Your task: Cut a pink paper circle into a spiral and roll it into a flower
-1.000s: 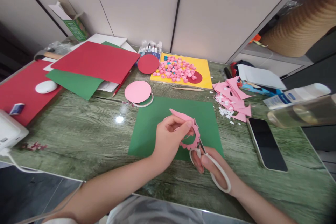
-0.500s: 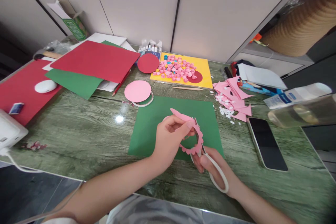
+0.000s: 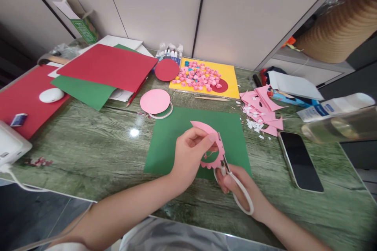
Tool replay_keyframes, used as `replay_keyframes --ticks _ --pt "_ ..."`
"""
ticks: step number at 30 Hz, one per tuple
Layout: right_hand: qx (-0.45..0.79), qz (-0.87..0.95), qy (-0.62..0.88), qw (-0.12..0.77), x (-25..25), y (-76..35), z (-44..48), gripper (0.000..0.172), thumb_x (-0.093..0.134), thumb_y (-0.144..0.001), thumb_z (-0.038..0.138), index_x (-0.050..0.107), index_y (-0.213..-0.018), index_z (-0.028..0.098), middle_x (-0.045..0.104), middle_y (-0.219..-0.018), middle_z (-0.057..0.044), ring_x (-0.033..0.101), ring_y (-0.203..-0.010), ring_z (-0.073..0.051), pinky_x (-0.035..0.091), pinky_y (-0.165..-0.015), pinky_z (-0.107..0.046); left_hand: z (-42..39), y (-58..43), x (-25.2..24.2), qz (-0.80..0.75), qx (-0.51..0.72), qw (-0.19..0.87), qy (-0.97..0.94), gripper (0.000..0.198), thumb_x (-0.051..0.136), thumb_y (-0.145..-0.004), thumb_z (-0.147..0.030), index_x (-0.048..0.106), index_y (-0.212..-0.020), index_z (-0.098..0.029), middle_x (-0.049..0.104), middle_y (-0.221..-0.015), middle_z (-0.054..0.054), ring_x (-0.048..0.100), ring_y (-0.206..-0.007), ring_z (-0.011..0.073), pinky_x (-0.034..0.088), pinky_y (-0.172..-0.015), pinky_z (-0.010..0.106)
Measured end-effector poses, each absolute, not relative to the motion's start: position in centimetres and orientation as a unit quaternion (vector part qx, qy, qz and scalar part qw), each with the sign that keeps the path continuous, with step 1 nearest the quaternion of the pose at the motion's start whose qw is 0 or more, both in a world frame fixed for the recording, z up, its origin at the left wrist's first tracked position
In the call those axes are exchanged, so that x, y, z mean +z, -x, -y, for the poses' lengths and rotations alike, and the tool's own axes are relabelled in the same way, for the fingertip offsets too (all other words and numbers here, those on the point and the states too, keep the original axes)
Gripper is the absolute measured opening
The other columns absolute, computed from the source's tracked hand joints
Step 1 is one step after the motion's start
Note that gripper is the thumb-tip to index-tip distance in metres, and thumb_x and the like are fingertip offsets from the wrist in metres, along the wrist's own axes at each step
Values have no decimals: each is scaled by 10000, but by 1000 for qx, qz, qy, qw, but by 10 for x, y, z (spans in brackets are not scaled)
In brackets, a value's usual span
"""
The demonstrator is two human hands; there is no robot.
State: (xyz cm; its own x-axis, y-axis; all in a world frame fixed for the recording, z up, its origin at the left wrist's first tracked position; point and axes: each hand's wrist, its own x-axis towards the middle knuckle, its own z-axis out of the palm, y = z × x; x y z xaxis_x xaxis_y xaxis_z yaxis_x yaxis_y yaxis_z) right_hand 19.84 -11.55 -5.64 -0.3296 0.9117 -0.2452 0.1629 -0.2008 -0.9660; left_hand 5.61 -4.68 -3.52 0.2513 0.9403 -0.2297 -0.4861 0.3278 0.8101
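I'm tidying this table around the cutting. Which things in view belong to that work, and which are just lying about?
Part of the cutting:
white-handled scissors, in the right hand
scalloped pink paper, in the left hand
probably the pink offcuts and the green sheet below the hands

Apparently just lying about:
phone
white oval object
white block with a cable

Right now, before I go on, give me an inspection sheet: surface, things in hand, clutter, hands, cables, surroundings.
Surface: green wood-look table; green sheet lies beneath the hands.
Things in hand: pink paper, partly scalloped edge; scissors, blades against that paper.
Clutter: pink scraps and white bits to the right, near the phone.
Hands: left hand pinches the paper; right hand grips the scissors' handles.
Cables: white cable from a white block, left; pale cord, lower left.
Surroundings: pale panels behind.
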Motion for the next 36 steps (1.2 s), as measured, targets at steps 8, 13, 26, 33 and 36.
replay_keyframes --ticks 8,13,26,33,36 --pt "601 547 504 293 -51 -197 113 500 393 -818 652 329 -609 203 268 -583 50 259 -539 -108 193 -496 -246 44 -53 -34 -361 502 722 -309 154 647 -752 -262 559 -688 -153 586 -678 -11 584 -621 87 463 -528 186" --pt "602 550 505 283 -51 -199 114 496 397 -820 646 340 -615 197 269 -591 49 257 -545 -108 189 -503 -246 40 -51 -31 -378 504 712 -311 172 656 -741 -270 551 -678 -149 567 -659 -17 547 -563 63 425 -483 165" --pt "582 576 519 245 -50 -202 114 520 410 -803 661 342 -589 191 275 -572 54 232 -531 -99 167 -487 -244 27 -39 -24 -374 474 701 -380 145 643 -712 -226 548 -635 -148 547 -566 -28 492 -475 55 382 -427 169" --pt "564 599 528 210 -46 -204 111 527 393 -800 675 318 -598 194 265 -581 52 222 -543 -100 163 -494 -245 17 -30 -19 -377 426 698 -436 131 648 -691 -195 557 -612 -142 562 -573 -23 494 -487 45 391 -463 159" --pt "563 603 528 203 -47 -205 111 528 391 -800 677 301 -600 197 246 -588 51 205 -549 -101 150 -491 -248 14 -27 -16 -379 405 698 -453 116 644 -676 -168 565 -596 -138 563 -565 -21 488 -476 43 383 -458 159"
